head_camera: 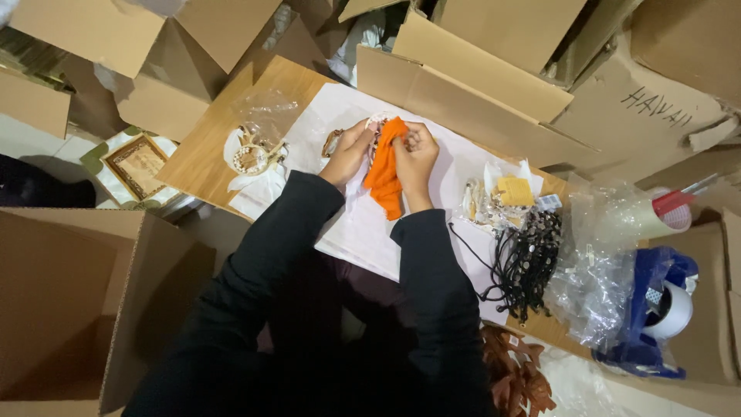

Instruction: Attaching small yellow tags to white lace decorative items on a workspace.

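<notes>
An orange cloth [385,174] hangs between my two hands over a white sheet [363,224] spread on a wooden table [197,158]. My left hand [347,154] grips the cloth's left side together with a small beaded piece that is mostly hidden. My right hand [415,154] pinches the top of the cloth, fingers curled. Both arms wear black sleeves.
A clear bag with pale beads [253,154] lies left on the table. A pile of black cords [526,262] and small packets [505,197] sit to the right, then clear plastic bags [598,270], a blue tape dispenser [656,309] and a tape roll [670,212]. Cardboard boxes [463,85] surround everything.
</notes>
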